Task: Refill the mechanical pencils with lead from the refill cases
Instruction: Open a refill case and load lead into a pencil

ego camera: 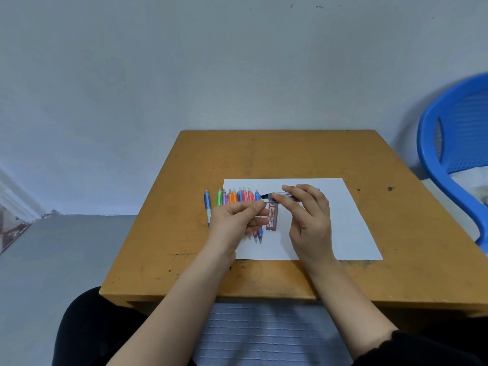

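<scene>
Several coloured mechanical pencils (239, 196) lie side by side on the left part of a white paper sheet (351, 225); one blue and white pencil (207, 204) lies apart on the bare table to their left. A red lead refill case (272, 216) lies on the sheet between my hands. My right hand (307, 217) holds a grey, clear-barrelled pencil (277, 196) nearly level above the case. My left hand (237, 217) has its fingers curled, thumb and forefinger pinched together at that pencil's left end; whether a lead is between them is too small to tell.
The wooden table (290, 157) stands against a plain wall, its near edge above my lap. A blue plastic chair (454, 154) stands at the right. The floor lies open at the left.
</scene>
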{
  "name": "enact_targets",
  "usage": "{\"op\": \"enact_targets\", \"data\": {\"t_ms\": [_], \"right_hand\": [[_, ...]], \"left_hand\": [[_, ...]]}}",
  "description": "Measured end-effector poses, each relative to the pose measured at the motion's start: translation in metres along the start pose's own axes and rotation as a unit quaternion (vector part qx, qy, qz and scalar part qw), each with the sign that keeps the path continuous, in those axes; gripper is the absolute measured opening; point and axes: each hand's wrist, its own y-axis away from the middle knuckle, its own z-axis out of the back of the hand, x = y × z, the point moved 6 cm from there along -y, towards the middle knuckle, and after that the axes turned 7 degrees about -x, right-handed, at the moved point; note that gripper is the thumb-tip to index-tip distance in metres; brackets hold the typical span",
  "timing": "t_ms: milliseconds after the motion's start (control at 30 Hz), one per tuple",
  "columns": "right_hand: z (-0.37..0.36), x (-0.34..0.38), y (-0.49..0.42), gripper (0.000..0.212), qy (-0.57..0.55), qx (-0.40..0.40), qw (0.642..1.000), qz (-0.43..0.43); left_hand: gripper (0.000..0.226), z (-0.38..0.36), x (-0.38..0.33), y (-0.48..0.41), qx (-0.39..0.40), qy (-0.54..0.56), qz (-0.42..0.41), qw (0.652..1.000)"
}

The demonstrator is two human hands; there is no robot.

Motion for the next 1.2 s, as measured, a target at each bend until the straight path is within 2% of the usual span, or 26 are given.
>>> {"op": "enact_targets", "data": {"t_ms": [267,467,700,1000,1200], "right_hand": [[0.001,-0.005,0.0,0.039,-0.003,0.002,0.999,-0.037],[0.001,-0.004,-0.001,0.038,-0.003,0.011,0.999,-0.045],[0.0,-0.004,0.0,0.039,-0.016,0.016,0.998,-0.05],[-0.001,-0.011,0.002,0.039,-0.036,0.023,0.994,-0.096],[0.0,-0.012,0.002,0.037,-0.059,0.021,0.991,-0.115]], "left_hand": [[0.008,0.006,-0.003,0.0,-0.023,-0.02,-0.051,0.998],[0.013,0.001,-0.003,0.001,-0.02,-0.021,-0.052,0.998],[0.004,-0.001,-0.005,-0.001,-0.033,-0.01,-0.055,0.998],[0.009,0.009,-0.002,-0.004,-0.063,0.011,-0.072,0.995],[0.016,0.003,-0.002,-0.002,-0.022,0.039,-0.088,0.995]]}}
